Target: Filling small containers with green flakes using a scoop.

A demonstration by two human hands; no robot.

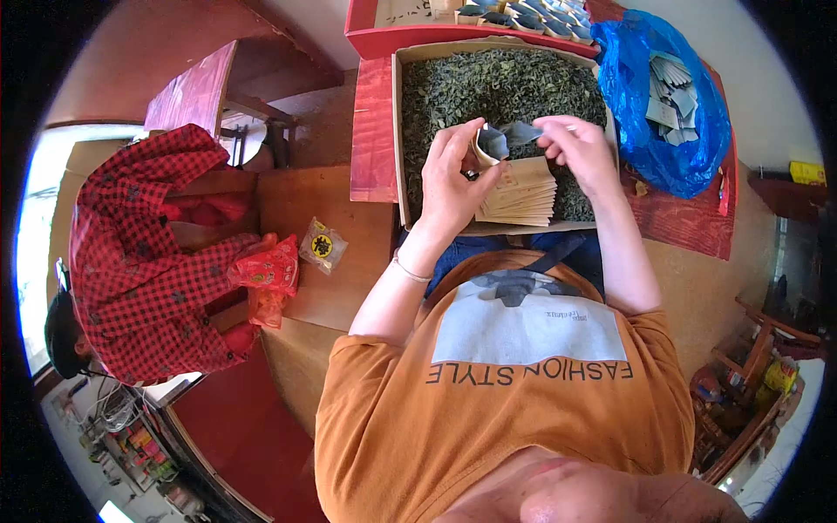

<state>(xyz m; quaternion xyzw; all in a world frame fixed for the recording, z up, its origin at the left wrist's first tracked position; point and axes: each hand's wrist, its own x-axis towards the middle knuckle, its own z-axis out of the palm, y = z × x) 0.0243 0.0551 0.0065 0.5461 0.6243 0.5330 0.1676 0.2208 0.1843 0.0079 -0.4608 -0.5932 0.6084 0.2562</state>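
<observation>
A shallow cardboard box (397, 140) full of loose dried green leaves (503, 82) stands before me. My left hand (454, 173) holds a small paper packet (492, 142), its mouth spread and its bluish inside showing. To the right of it, my right hand (579, 147) pinches a thin greyish-blue piece (521, 133) at the packet's mouth; whether this is a scoop or part of a packet, I cannot tell. Below the hands, a fanned stack of cream paper packets (523, 196) lies on the leaves at the box's near edge.
Behind the box is a red tray (369, 38) with several upright packets (529, 23). A blue plastic bag (693, 157) with paper packets (673, 104) sits right on the red wooden table (686, 225). Left are a red checked shirt (163, 274), a red plastic bag (268, 265) and a clear packet (322, 246).
</observation>
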